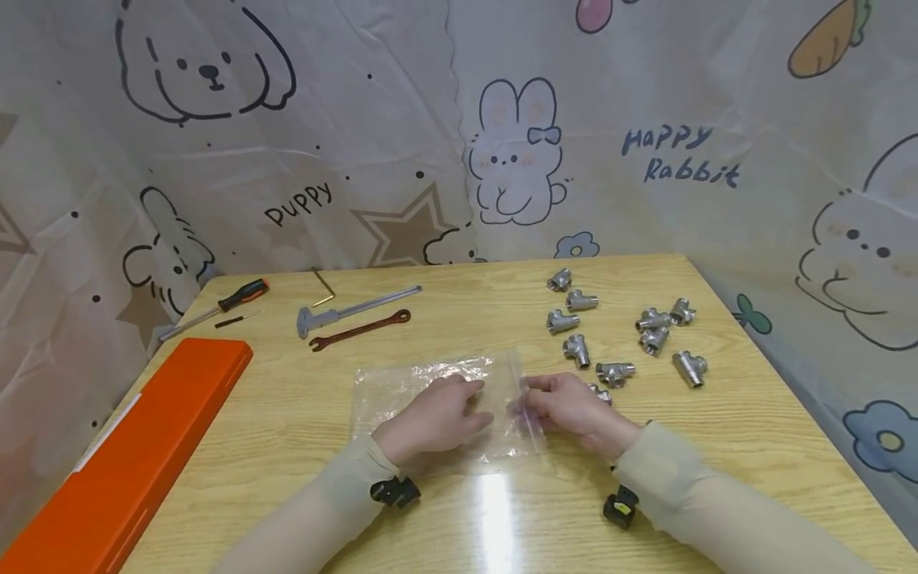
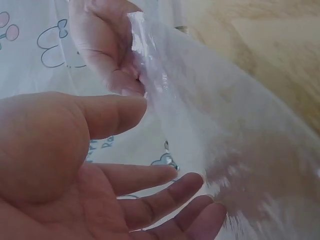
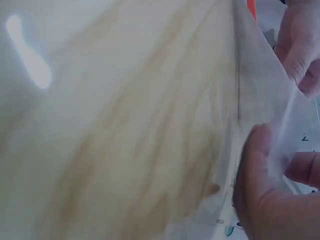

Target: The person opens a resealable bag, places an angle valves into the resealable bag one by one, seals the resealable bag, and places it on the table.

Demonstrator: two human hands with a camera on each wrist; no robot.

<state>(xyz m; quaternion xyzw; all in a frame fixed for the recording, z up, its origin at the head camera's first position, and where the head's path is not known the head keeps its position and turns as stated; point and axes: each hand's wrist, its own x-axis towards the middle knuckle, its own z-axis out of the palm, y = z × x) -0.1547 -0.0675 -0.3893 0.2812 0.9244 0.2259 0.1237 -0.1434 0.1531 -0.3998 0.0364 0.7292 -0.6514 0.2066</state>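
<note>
A clear plastic zip bag (image 1: pixel 390 392) lies at the middle of the table, its closure end to the right. My right hand (image 1: pixel 577 408) pinches that right end between thumb and fingers; in the right wrist view the thumb (image 3: pixel 257 155) presses on the film. Over the bag is my left hand (image 1: pixel 439 416), thumb and fingers apart. The left wrist view shows its fingertips (image 2: pixel 192 185) by the lifted film, and whether they touch it I cannot tell. Nearest the right hand is a metal tee fitting (image 1: pixel 601 394), partly hidden behind it.
Several more tee fittings (image 1: pixel 615 373) are scattered at the back right. Back left lie a screwdriver (image 1: pixel 244 295), a small thin screwdriver (image 1: pixel 229 322), a hex key (image 1: pixel 324 288), a caliper (image 1: pixel 351 307) and a wrench (image 1: pixel 358 332). An orange case (image 1: pixel 165 430) runs along the left edge.
</note>
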